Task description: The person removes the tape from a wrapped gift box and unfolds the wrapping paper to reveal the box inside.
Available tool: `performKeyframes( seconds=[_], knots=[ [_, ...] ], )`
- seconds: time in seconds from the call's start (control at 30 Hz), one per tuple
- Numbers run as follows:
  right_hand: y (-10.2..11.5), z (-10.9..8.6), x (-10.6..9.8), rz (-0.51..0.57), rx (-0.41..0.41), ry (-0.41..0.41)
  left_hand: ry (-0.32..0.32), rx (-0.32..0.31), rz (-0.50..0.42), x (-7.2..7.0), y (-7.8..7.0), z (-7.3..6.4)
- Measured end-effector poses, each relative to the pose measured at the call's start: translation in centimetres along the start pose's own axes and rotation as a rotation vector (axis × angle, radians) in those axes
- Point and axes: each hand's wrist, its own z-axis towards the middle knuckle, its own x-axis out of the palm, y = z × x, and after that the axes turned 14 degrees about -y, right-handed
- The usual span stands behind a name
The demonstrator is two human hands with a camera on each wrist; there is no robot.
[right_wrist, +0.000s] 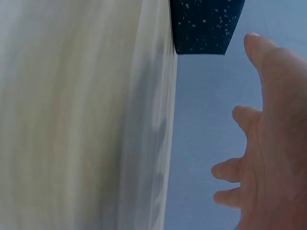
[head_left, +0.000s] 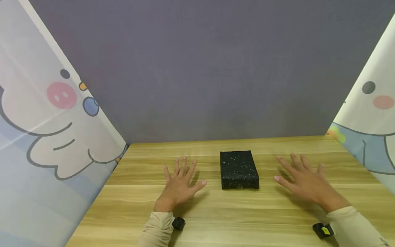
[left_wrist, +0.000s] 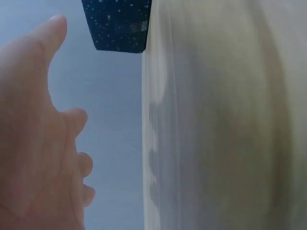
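A black box (head_left: pixel 239 168) with pale speckles lies flat on the wooden table, between the two hands and touched by neither. To its left is my left hand (head_left: pixel 179 187), palm down with fingers spread, holding nothing. My right hand (head_left: pixel 307 183) is on the other side, its fingers also spread and nothing in it. Both cast shadows on the tabletop. In the left wrist view the box (left_wrist: pixel 117 24) shows at the top, beyond the thumb. The right wrist view likewise has part of the box (right_wrist: pixel 204 26) at its upper edge.
The wooden tabletop (head_left: pixel 197 219) reaches back to a grey upright panel (head_left: pixel 216 75). Cartoon-printed sheets hang at the left (head_left: pixel 37 113) and right (head_left: pixel 376 113). A dark strap device (head_left: pixel 178 223) sits at the left wrist, another (head_left: pixel 322 230) at the right.
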Motion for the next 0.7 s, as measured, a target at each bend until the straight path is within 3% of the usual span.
performKeyframes(
  seconds=[0.4, 0.7],
  knots=[
    [1.5, 0.3, 0.5, -0.009, -0.065, -0.023, -0.017, 0.066, 0.012, 0.3, -1.3, -0.2],
    [2.7, 0.5, 0.9, 0.014, -0.09, -0.01, 0.013, 0.088, 0.008, 0.7, -2.2, 0.1]
  ],
)
